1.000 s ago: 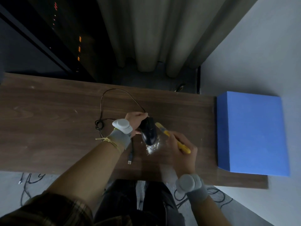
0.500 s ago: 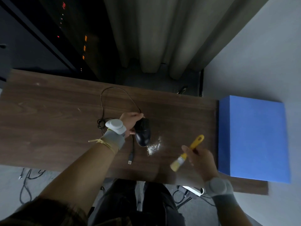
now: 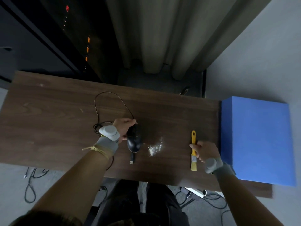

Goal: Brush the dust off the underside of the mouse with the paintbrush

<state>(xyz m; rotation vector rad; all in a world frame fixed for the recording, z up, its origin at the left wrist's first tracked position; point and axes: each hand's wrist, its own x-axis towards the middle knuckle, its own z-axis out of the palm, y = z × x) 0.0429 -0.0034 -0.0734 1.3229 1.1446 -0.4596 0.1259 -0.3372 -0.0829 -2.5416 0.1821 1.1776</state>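
Observation:
The black wired mouse (image 3: 134, 143) sits near the middle of the dark wooden table (image 3: 48, 115). My left hand (image 3: 124, 128) grips it from the left, at its far end. The yellow-handled paintbrush (image 3: 193, 137) lies lengthwise on the table to the right, bristles toward me. My right hand (image 3: 205, 151) is closed around the middle of its handle. A small pile of white dust (image 3: 154, 147) lies on the table between the mouse and the brush.
The mouse cable (image 3: 110, 95) loops toward the far edge, and its USB plug (image 3: 132, 161) lies just in front of the mouse. A big blue box (image 3: 257, 139) stands at the right end of the table, close beside my right hand. Cables trail on the floor.
My right hand carried the paintbrush away from the mouse to the right and lowered it onto the table. My left hand tipped the mouse down toward the table.

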